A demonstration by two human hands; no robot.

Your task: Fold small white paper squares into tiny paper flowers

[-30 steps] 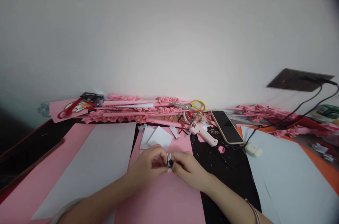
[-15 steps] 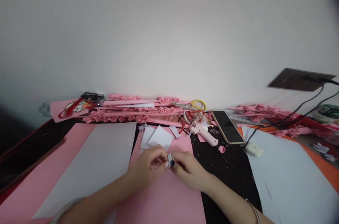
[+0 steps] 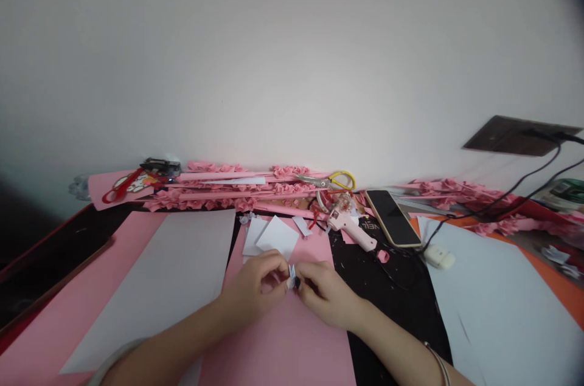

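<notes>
Folded paper point(image 3: 292, 277) looks light, soft, easily crushed; likely best held by edges. Left hand point(image 3: 256, 279) and right hand point(image 3: 327, 293) pinch it.

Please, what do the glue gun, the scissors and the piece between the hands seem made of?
Glue gun: probably plastic, smooth pink body. Scissors: greyish blades, likely metal; yellow handles, perhaps plastic. Piece: seemingly matt paper, pale with thin folds.
</notes>
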